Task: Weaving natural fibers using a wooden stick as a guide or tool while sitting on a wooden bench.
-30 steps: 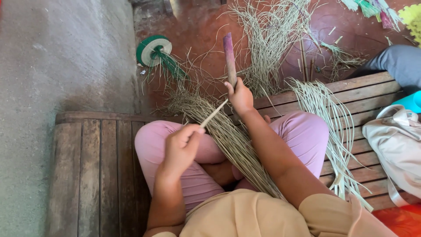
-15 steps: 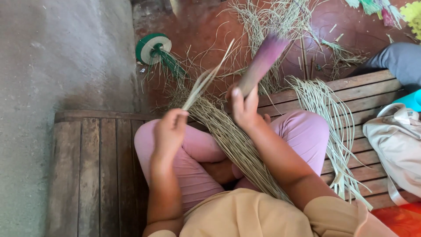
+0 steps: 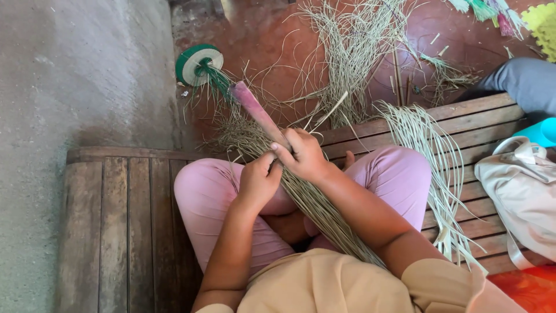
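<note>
A: Head view: what's gripped above the wooden bench (image 3: 127,220)?

B: The right hand (image 3: 304,155) is closed round a purple-handled tool (image 3: 258,113), angled toward the green coil (image 3: 198,62). The left hand (image 3: 259,182) pinches a strand of the grass bundle (image 3: 318,203) lying across the lap, likely to steady it.

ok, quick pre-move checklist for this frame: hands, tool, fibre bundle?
1. Right hand grips the pink-handled tool: ok.
2. Left hand closed on the dried fibre bundle beside the right: ok.
3. Tool's working end visible: cannot tell, hidden behind the fingers.
4. Bundle supported across the lap, over the pink trousers: ok.
5. Loose strands lie apart on the wooden bench: ok.
</note>
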